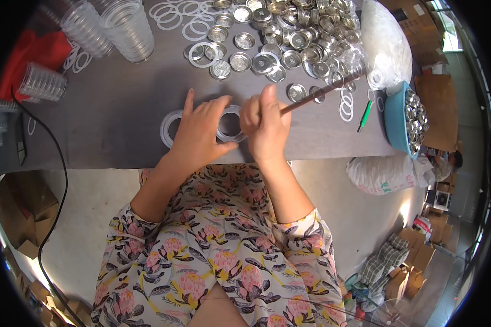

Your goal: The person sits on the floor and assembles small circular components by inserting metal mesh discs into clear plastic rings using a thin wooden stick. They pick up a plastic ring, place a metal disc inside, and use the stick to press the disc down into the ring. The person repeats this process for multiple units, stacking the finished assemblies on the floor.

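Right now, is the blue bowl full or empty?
Full. The blue bowl at the table's right edge is heaped with shiny metal lids up to its rim.
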